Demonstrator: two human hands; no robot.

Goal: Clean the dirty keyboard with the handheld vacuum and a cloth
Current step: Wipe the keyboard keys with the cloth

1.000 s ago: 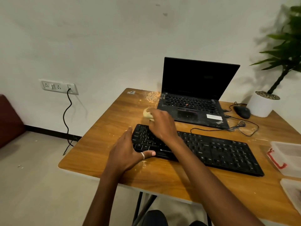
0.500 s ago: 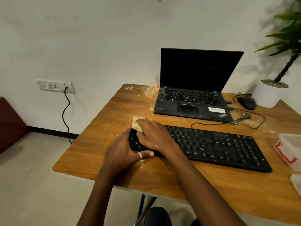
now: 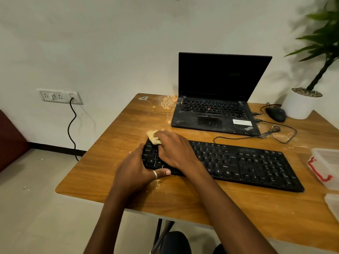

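The keyboard (image 3: 247, 165) lies along the near part of the table (image 3: 110, 162), running left to right, with pale specks on its black keys. The left hand (image 3: 135, 167) grasps its left end: the thumb, which wears a ring (image 3: 155, 174), lies along the near edge, and the fingers wrap the left side. The right hand (image 3: 176, 151) crosses over the left part of the keys. Its fingers are curled down on a crumpled yellowish cloth (image 3: 153, 137) and press it onto the keyboard's far left corner, so that part of the cloth sticks out past that corner over the table.

Beyond the keyboard stands an open laptop (image 3: 216, 99) with a dark screen and a dusty deck. A patch of orange crumbs (image 3: 167, 102) lies just left of it, and more are scattered near the left thumb. A mouse (image 3: 276, 114) sits right of the laptop, beside a white pot (image 3: 300, 105) with a green plant. A thin cable (image 3: 275, 132) loops between laptop and keyboard. At the right edge sits a clear container (image 3: 328, 167) with a red clasp. On the wall to the left, a black cord hangs from a socket (image 3: 58, 96).
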